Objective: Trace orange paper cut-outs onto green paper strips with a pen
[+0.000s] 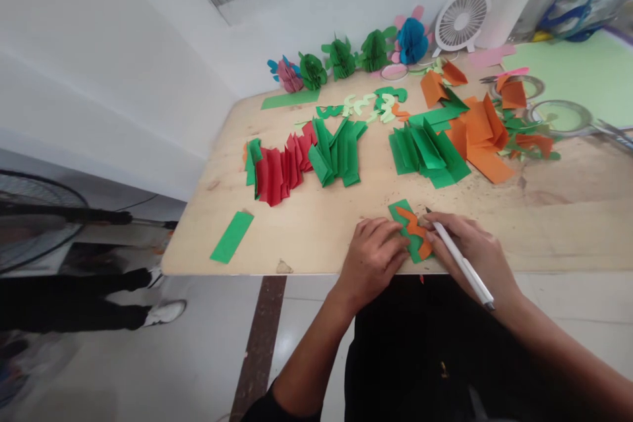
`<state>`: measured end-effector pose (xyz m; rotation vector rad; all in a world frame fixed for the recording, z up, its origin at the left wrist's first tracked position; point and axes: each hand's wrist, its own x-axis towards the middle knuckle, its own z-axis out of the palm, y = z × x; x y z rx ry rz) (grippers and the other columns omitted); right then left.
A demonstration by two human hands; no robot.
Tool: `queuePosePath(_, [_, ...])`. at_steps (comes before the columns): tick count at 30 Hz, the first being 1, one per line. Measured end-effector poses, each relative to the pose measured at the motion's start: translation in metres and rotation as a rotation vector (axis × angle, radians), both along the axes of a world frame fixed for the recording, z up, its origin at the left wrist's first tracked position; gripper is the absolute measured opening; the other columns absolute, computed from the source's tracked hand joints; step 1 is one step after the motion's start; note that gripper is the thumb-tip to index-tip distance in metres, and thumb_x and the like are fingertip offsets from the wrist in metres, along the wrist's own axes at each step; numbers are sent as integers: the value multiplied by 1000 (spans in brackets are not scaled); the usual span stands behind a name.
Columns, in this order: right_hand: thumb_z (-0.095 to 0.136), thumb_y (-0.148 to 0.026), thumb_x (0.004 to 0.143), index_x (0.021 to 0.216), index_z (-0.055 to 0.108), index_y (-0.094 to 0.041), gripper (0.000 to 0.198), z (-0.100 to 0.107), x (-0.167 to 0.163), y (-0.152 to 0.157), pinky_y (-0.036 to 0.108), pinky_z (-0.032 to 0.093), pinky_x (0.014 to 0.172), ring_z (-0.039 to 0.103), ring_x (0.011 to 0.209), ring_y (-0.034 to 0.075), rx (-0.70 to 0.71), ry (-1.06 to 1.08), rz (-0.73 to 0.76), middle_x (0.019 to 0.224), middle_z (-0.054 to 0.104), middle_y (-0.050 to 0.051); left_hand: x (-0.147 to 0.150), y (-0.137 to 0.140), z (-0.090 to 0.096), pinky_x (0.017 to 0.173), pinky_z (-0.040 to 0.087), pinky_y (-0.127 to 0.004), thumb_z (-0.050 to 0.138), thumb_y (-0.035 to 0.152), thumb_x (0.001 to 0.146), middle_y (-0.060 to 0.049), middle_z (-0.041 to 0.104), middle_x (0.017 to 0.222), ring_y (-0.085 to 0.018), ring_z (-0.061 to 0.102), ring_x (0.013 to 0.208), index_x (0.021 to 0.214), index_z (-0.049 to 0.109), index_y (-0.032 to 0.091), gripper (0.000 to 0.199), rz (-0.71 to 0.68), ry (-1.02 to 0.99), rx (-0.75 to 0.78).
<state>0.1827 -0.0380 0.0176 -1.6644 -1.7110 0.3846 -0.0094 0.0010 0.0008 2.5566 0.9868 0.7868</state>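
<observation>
At the table's front edge lies a green paper strip (414,252) with a wavy-edged orange paper cutout (410,223) on top of it. My left hand (373,254) has its fingers bent together and holds the left side of the strip against the table. A white pen (465,262) is gripped in my right hand (477,250), its dark tip pointing toward the upper end of the orange cutout. The fingers of my right hand also rest at the right edge of these papers. My fingertips partly cover both papers.
Folded red paper (279,168), folded green paper (339,151), more green folds (425,151) and orange pieces (477,125) lie beyond my hands. Scissors (564,117) are at the right, a loose green strip (232,237) at the left. A white fan (462,21) stands behind; someone's shoe (165,313) shows on the floor.
</observation>
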Motion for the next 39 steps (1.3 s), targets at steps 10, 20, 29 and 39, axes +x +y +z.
queuePosePath(10, [54, -28, 90, 110, 60, -27, 21, -7, 10, -17, 38, 54, 84, 68, 95, 23, 79, -102, 70, 102, 73, 5, 0, -3, 1, 103, 41, -48, 63, 28, 87, -7, 62, 124, -26, 51, 119, 99, 67, 22, 14, 76, -37, -33])
queuePosePath(20, [56, -16, 89, 119, 57, -20, 30, -7, 13, -15, 39, 48, 82, 66, 94, 23, 204, -206, 238, 100, 71, 8, 0, -4, 1, 104, 41, -48, 62, 30, 88, -7, 65, 124, -26, 53, 119, 100, 67, 21, 16, 95, -64, -56])
queuePosePath(29, [54, -13, 90, 121, 58, -18, 32, -14, 5, -5, 37, 45, 78, 63, 89, 22, 234, -210, 285, 96, 71, 7, -1, -3, -1, 104, 41, -48, 62, 29, 87, -7, 66, 123, -26, 54, 119, 101, 66, 19, 17, 91, -84, -29])
queuePosePath(39, [57, -15, 89, 118, 58, -15, 29, -1, 15, -8, 37, 46, 80, 62, 94, 22, 205, -236, 287, 98, 70, 8, -1, -3, 0, 103, 42, -48, 62, 29, 87, -8, 65, 122, -26, 53, 119, 100, 66, 20, 16, 100, -81, -42])
